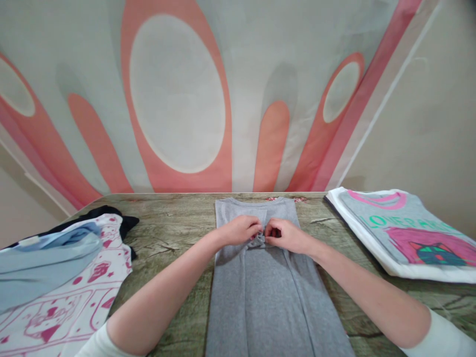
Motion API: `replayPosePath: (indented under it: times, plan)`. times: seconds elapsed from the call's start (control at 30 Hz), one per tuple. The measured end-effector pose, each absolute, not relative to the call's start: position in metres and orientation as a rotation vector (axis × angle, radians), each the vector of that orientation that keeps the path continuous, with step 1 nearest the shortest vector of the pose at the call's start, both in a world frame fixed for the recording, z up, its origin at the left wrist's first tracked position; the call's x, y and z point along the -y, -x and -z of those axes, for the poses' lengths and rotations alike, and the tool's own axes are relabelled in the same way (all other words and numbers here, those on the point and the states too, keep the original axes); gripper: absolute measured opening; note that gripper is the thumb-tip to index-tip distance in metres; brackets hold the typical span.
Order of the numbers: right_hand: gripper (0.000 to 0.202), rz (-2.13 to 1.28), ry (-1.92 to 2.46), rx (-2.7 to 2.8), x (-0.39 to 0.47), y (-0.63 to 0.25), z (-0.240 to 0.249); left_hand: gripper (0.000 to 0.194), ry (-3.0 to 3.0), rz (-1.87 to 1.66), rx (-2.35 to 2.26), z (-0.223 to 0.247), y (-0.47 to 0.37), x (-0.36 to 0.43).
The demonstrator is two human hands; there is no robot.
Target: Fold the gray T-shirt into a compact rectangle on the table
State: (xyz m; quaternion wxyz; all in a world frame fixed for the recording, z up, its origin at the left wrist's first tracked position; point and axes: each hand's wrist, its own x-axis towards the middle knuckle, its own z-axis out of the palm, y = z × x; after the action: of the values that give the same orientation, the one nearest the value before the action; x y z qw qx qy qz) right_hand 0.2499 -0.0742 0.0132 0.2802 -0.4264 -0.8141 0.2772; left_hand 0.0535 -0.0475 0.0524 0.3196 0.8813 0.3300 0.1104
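Note:
A grey shirt [273, 297] lies lengthwise on the wood-patterned table, its sides folded inward into a long strip with the neckline at the far end. My left hand [241, 229] pinches bunched grey fabric near the upper middle of the shirt. Close beside it, my right hand [284, 234] is closed with thumb and fingers on the same gathered fabric. The hands are nearly touching, and their fingertips cover part of the bunched cloth.
On the right is a stack of folded shirts [401, 225], topped by a grey one with pink collar and printed picture. Loose clothes [74, 277] in blue, white-and-pink and black lie at left. A patterned backdrop [241, 99] rises behind the table [174, 277].

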Motion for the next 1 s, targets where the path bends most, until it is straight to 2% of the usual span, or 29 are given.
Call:
replayPosePath:
  times: [0.13, 0.2, 0.33, 0.53, 0.7, 1.0]
  plan:
    - [0.01, -0.835, 1.143, 2.19, 0.07, -0.258, -0.019, 0.015, -2.462, -0.324, -0.817, -0.045, -0.052, 0.045]
    - [0.014, -0.729, 1.199, 2.137, 0.066, -0.263, -0.019, 0.015, -2.54, -0.377, -0.85, -0.042, -0.052, 0.046]
    - [0.025, -0.403, 1.142, 2.132, 0.057, -0.269, -0.01, 0.033, -2.677, -0.49, -1.026, -0.032, -0.054, 0.051]
    - [0.048, -0.282, 1.168, 2.399, 0.057, -0.266, 0.004, 0.057, -2.816, -0.282, -1.079, -0.016, -0.057, 0.054]
    - [0.056, -0.204, 1.294, 2.455, 0.059, -0.262, 0.004, 0.065, -2.826, -0.274, -1.147, -0.013, -0.056, 0.051]
    - [0.065, -0.167, 1.608, 2.425, 0.042, -0.295, 0.008, 0.068, -2.805, -0.259, -1.211, -0.016, -0.054, 0.051]
